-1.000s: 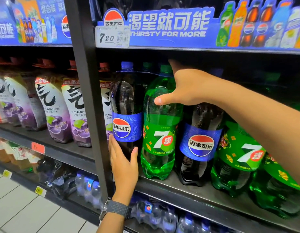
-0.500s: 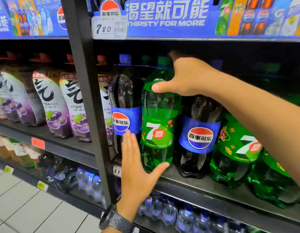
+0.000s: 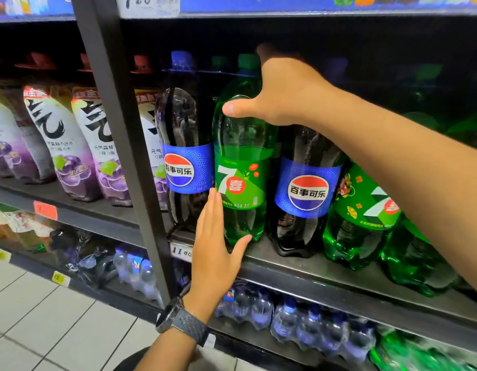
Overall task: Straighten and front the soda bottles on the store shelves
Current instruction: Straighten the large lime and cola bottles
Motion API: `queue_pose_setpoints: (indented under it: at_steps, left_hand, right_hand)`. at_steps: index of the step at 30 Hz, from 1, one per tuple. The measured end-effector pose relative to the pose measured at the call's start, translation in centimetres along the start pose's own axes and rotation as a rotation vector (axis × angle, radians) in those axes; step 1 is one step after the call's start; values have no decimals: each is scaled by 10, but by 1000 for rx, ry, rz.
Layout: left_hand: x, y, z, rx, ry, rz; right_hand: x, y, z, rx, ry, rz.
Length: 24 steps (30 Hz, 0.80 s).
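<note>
since the shelf [image 3: 339,279] keeps its front row of large soda bottles close to the edge, which one is being handled? (inspector)

the green 7-up bottle [image 3: 242,162], upright at the front. it stands between a pepsi bottle [image 3: 187,156] just beside it on the left and a second pepsi bottle [image 3: 306,188] on the right. its label faces outward, a shade to the left. (auditor)

why two hands? (inspector)

judged: one steers the top, one steadies the foot. the right hand [image 3: 285,95] spans the shoulder, thumb across the front. its fingers pass behind the neck out of sight, so it reads as a clamp on the bottle. the left hand [image 3: 216,253] lies flat against the lower left side, fingers [image 3: 210,218] straight and together, thumb spread under the base, gripping nothing. (auditor)

remaining fault? (inspector)

the next green bottle [image 3: 365,210] appears tilted with its label askew, though the wide lens may add to that. likely not yet fronted. a price tag [image 3: 181,251] sits on the shelf edge just beside the left hand. (auditor)
</note>
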<state>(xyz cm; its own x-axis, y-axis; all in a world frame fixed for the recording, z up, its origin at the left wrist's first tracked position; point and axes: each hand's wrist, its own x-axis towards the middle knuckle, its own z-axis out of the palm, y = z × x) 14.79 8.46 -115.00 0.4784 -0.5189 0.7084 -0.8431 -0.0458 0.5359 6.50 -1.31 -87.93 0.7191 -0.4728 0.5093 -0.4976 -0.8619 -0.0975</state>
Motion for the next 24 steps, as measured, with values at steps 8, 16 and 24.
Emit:
queue_pose_setpoints:
  at_steps: [8, 16, 24]
  left_hand:
    - [-6, 11, 2, 92, 48, -12]
    - [-3, 15, -2, 0, 82, -33]
    - [34, 25, -31, -99, 138, -38]
  right_hand:
    - [5, 5, -6, 28, -88, -3]
    - [4, 10, 1, 82, -74, -1]
    - [-29, 9, 18, 210, 151, -28]
